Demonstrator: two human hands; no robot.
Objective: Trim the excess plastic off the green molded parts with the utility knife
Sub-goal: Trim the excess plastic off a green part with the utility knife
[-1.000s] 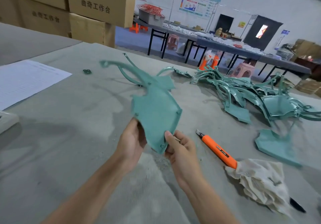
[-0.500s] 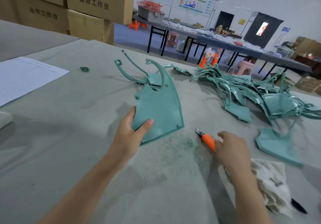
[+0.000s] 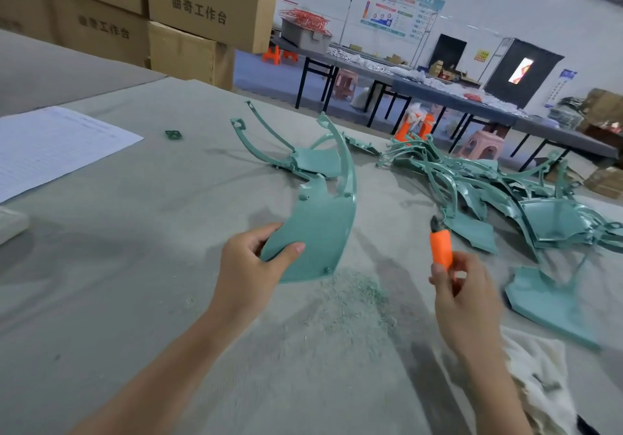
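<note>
Head view: green molded part point(image 3: 320, 229), panel end near and curved arms running up and away, held over the bench point(image 3: 135, 232) at its near-left corner in the grip of the left hand point(image 3: 251, 266), thumb on the face. Utility knife point(image 3: 441, 249), orange, clasped upright in the grip of the right hand point(image 3: 462, 296), tip pointing away. The knife stands apart to the part's right, so the panel's right edge lies nearest the blade.

Your green part point(image 3: 317, 232): smooth plastic w/ slight sheen. Knife point(image 3: 441, 249) body: orange plastic, smooth. Table cover point(image 3: 101, 283): grey cloth, matt, rough-ish. Rag point(image 3: 539, 367): off-white cloth. Boxes point(image 3: 209, 6): cardboard, matt.
</note>
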